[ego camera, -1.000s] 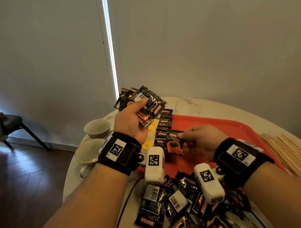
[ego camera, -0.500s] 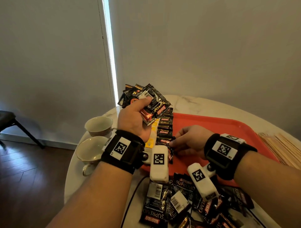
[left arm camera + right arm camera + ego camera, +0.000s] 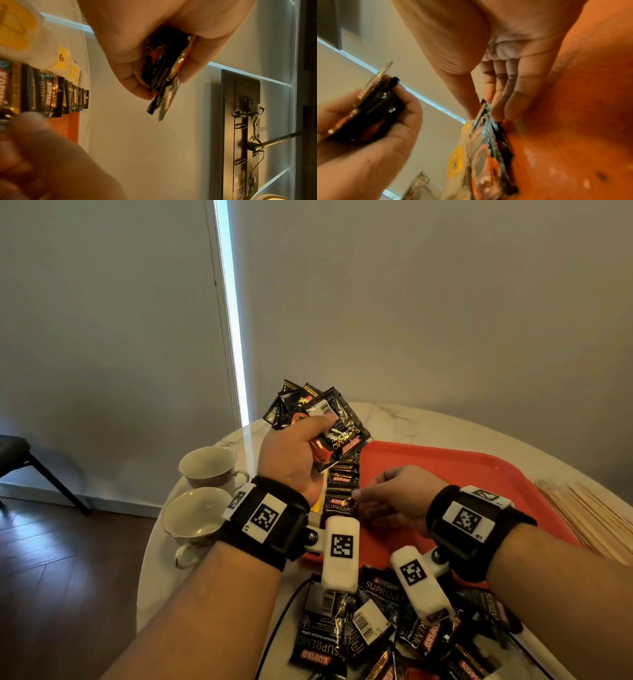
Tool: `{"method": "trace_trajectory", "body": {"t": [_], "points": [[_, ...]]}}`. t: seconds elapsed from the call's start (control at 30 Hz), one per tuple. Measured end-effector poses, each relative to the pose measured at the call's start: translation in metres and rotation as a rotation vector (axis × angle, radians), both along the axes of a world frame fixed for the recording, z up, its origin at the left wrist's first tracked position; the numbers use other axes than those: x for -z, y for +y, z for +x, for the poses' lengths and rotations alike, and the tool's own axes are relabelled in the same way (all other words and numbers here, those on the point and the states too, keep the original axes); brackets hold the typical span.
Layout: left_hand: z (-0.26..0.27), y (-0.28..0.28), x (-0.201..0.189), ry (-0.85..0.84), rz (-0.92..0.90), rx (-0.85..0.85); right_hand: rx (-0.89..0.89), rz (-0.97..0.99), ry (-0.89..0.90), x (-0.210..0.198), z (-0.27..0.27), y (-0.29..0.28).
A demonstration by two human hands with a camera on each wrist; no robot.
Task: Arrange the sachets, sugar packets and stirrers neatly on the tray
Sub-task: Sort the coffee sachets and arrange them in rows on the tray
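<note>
Head view: right hand [image 3: 397, 499] at sachet row [image 3: 342, 484], tray's [image 3: 479, 474] left edge.

Black sachets [image 3: 342, 484] overlap in a row, seemingly, along red tray [image 3: 445, 467].

You are seeing shiny foil coffee sachets [image 3: 337, 436], a smooth orange plastic tray [image 3: 445, 463], pale wooden stirrers [image 3: 589, 515] and a glossy marble table [image 3: 411, 419].
</note>
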State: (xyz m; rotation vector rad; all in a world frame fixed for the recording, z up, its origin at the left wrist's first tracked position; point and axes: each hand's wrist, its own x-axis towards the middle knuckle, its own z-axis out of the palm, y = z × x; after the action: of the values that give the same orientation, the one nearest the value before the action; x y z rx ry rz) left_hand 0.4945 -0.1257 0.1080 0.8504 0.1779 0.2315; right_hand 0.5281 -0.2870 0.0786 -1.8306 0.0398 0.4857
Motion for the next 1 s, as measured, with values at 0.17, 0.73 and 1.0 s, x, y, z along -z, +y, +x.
{"method": "trace_trajectory", "body": {"t": [0.17,0.73,1.0], "points": [[-0.01,-0.005,-0.004,0.047,0.059,0.043,0.04,0.391,-0.053,-0.025,-0.011,-0.004],[-0.073,0.011,-0.012,0.113,0.029,0.091,-0.088,0.436,-0.457,-0.045,-0.041,0.003],[-0.077,0.015,-0.008,0.174,0.135,0.175,-0.065,0.315,-0.665,-0.045,-0.049,-0.002]]}}
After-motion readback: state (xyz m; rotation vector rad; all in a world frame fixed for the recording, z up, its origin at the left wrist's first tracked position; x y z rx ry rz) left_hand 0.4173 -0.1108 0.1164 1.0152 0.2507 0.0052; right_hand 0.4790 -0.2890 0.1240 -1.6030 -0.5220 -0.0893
